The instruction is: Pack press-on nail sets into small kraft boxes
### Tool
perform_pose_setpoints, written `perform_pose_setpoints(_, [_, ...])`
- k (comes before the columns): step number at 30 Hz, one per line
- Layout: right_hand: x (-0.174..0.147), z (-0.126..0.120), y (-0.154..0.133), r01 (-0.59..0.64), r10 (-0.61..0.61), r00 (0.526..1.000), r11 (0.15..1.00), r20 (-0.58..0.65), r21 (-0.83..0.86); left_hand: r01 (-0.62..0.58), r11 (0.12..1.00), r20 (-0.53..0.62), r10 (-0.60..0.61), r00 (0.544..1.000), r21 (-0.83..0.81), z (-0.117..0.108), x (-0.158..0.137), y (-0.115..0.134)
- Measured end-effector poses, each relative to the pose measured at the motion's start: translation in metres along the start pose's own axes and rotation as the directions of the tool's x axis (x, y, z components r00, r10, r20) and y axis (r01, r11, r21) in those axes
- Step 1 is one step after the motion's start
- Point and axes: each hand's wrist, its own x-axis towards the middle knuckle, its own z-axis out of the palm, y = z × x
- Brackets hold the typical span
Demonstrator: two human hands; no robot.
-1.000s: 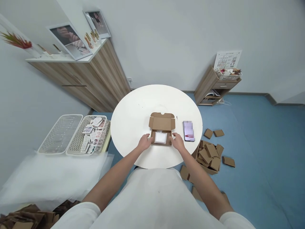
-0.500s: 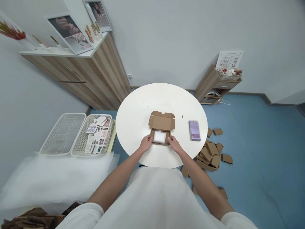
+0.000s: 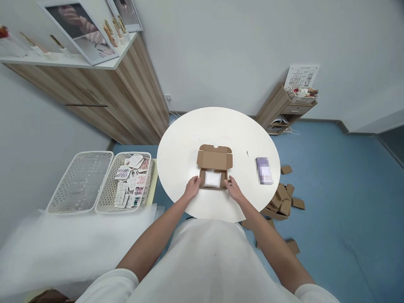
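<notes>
On the white round table (image 3: pixel 176 143) lies a small brown cardboard box (image 3: pixel 214 160), its lid raised and leaning away from me. Inside it sits a white wrapped packet (image 3: pixel 212 179), with some bare room at its right. My left hand (image 3: pixel 192 187) grips the box's left side near the front corner, thumb at the wall. Against the right wall, my right hand (image 3: pixel 233 188) holds the opposite side, fingers bent around the edge. A purple stack (image 3: pixel 264 170), blurred out, lies to the right of the box.
White baskets stand at left; one basket (image 3: pixel 123 207) holds many small printed packets. White sheet material (image 3: pixel 78 244) lies in front of them. Flat cardboard boxes (image 3: pixel 280 202) are heaped on the floor at right. A wooden cabinet (image 3: pixel 139 92) rises behind left, a small shelf (image 3: pixel 274 105) behind right.
My view has shifted slightly, so the surroundings sit differently in the picture. Both hands remain at the box's sides, and the lid stays raised.
</notes>
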Motion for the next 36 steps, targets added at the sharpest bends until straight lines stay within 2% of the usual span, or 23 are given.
perform_pose_setpoints(5, [0.023, -0.022, 0.003, -0.067, 0.089, 0.988, 0.983, -0.126, 0.173, 0.096, 0.983, 0.020, -0.094, 0.995, -0.155, -0.018, 0.027, 0.016])
perform_pose_setpoints(9, [0.056, -0.047, -0.006, -0.119, 0.179, 0.978, 0.898, -0.103, 0.424, 0.143, 0.969, 0.021, -0.141, 0.990, -0.203, -0.033, 0.054, 0.037])
perform_pose_setpoints(11, [0.074, -0.056, -0.012, -0.135, 0.156, 0.988, 0.844, 0.004, 0.520, 0.182, 0.968, 0.063, -0.173, 0.983, -0.174, -0.039, 0.069, 0.047])
perform_pose_setpoints(14, [0.099, -0.062, -0.021, -0.211, 0.115, 0.973, 0.796, 0.201, 0.567, 0.260, 0.958, 0.225, -0.229, 0.947, -0.121, -0.048, 0.089, 0.057])
perform_pose_setpoints(18, [0.118, -0.058, -0.035, -0.314, 0.059, 0.888, 0.802, 0.456, 0.508, 0.255, 0.967, 0.315, -0.242, 0.918, 0.000, -0.054, 0.106, 0.068])
perform_pose_setpoints(21, [0.121, -0.054, -0.047, -0.334, 0.058, 0.840, 0.839, 0.539, 0.430, 0.231, 0.972, 0.379, -0.230, 0.896, 0.044, -0.053, 0.109, 0.074])
perform_pose_setpoints(24, [0.120, -0.052, -0.059, -0.311, 0.058, 0.836, 0.870, 0.546, 0.384, 0.234, 0.971, 0.417, -0.234, 0.878, 0.052, -0.049, 0.106, 0.080])
perform_pose_setpoints(28, [0.114, -0.054, -0.072, -0.209, -0.003, 0.869, 0.904, 0.495, 0.372, 0.213, 0.976, 0.465, -0.208, 0.860, 0.042, -0.050, 0.101, 0.089])
perform_pose_setpoints(32, [0.097, -0.059, -0.077, -0.111, -0.050, 0.910, 0.927, 0.411, 0.359, 0.160, 0.987, 0.451, -0.141, 0.881, -0.004, -0.053, 0.087, 0.095])
perform_pose_setpoints(36, [0.068, -0.058, -0.068, -0.017, -0.102, 0.935, 0.943, 0.338, 0.332, 0.145, 0.986, 0.457, -0.092, 0.885, -0.082, -0.055, 0.063, 0.087])
